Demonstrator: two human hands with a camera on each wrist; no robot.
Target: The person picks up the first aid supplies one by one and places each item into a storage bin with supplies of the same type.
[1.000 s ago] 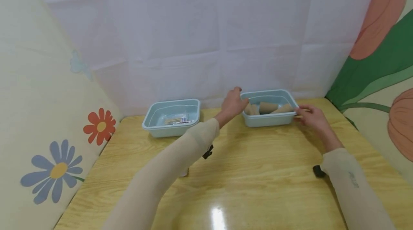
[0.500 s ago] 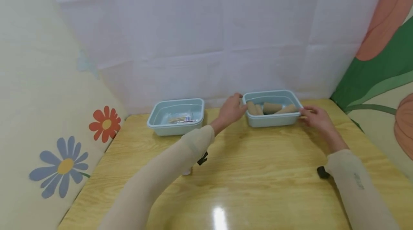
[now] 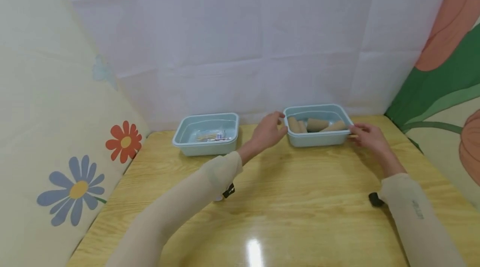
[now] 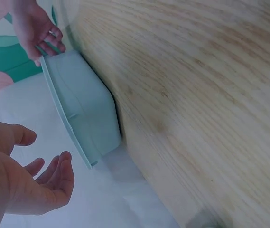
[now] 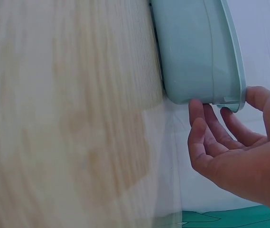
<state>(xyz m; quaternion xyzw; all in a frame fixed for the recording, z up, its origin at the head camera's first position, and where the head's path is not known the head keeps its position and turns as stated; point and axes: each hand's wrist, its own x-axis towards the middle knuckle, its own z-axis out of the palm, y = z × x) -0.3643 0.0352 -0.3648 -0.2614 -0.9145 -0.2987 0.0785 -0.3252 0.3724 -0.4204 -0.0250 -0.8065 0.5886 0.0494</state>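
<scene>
A light blue plastic bin (image 3: 318,138) stands at the back right of the table, with brown cardboard tubes (image 3: 316,124) lying inside. My left hand (image 3: 269,130) is beside its left end, fingers loosely bent. In the left wrist view a gap shows between this left hand (image 4: 35,175) and the bin (image 4: 85,102), and nothing is held. At the opposite end, my right hand (image 3: 369,137) grips the rim corner. The right wrist view has the right hand's thumb on top of the bin's rim (image 5: 237,57) and bent fingers under the lip.
Another light blue bin (image 3: 206,148) with several thin sticks (image 3: 213,137) stands at the back left. A white cloth (image 3: 210,50) hangs behind the wooden table (image 3: 300,200). Painted flower panels flank both sides. A small pale object (image 3: 218,197) shows beside the left sleeve.
My left hand has come off the right bin's rim, moving slightly left and down. The right hand keeps its place at the corner. The head view has shifted a little.
</scene>
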